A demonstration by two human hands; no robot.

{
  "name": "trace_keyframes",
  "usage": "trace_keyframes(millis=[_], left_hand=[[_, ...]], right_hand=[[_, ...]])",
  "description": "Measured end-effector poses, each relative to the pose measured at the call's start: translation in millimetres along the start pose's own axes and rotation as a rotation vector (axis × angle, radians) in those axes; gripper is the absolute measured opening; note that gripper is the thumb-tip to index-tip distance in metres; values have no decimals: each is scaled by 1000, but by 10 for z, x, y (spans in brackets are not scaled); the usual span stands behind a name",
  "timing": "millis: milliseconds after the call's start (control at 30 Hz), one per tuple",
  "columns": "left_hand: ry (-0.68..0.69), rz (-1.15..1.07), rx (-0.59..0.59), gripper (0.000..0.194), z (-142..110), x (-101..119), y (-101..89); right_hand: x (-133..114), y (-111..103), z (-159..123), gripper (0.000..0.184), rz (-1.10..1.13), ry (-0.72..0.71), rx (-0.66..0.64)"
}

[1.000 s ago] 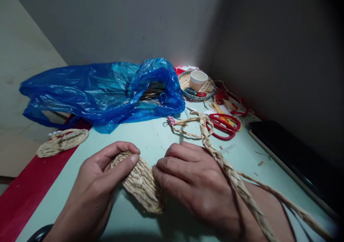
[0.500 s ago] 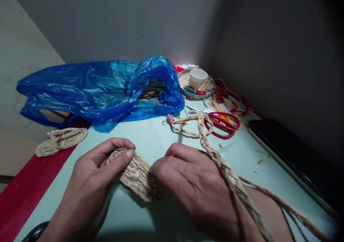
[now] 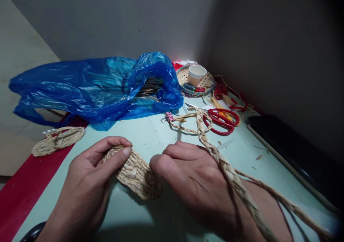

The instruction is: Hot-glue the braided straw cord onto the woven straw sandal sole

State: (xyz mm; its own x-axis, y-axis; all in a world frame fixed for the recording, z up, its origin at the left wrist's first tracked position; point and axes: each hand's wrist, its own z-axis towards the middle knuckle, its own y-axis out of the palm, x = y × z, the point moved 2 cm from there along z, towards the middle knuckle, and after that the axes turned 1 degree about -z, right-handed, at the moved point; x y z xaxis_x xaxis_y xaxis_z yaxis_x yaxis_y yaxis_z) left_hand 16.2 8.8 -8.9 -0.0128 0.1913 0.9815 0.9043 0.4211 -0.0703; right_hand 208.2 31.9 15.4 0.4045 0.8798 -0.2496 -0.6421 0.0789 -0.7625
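Through my camera I see a small handicraft workplace, because there are red-handled scissors [image 3: 215, 112], a straw braid [image 3: 231, 175], a woven basket [image 3: 183, 77] and scraps [image 3: 259, 157] at the table [image 3: 145, 134].

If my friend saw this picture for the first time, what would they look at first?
Probably the big, shiny blue plastic bag, spread across the back from the left to the middle. Next, maybe the two bare hands in front: the left hand holds a woven straw piece, with the right hand at its other end. The red-handled scissors beyond the right hand stand out too.
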Motion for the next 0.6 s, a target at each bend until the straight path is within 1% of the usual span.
trace_keyframes(millis=[67, 100, 133, 233, 333, 367, 467, 567, 600], left_hand=[[-2, -5, 18, 30, 6, -10, 4], [-4, 1, 23, 31, 10, -17, 4], [-10, 9, 23, 32, 16, -27, 2], [-32, 12, 14, 35, 30, -54, -7], [-57, -43, 7, 36, 28, -70, -8], [-64, -68, 1, 35, 24, -72, -3], [-60, -126, -16, 31, 5, -71, 20], [-54, -151, -18, 29, -13, -71, 47], [-53, -155, -12, 29, -17, -73, 57]], right_hand=[[6, 18, -5, 38, -10, -30, 82], [9, 24, -8, 38, -12, -45, 96], [10, 28, -10, 38, -9, -57, 83], [13, 9, -19, 35, 28, -58, 9], [18, -23, -26, 19, 15, 9, -117], [20, -32, -27, 17, 3, 34, -154], [23, -50, -21, 22, 6, 97, -210], [21, -46, -9, 23, 49, 144, -222], [18, -37, -8, 26, 65, 150, -226]])
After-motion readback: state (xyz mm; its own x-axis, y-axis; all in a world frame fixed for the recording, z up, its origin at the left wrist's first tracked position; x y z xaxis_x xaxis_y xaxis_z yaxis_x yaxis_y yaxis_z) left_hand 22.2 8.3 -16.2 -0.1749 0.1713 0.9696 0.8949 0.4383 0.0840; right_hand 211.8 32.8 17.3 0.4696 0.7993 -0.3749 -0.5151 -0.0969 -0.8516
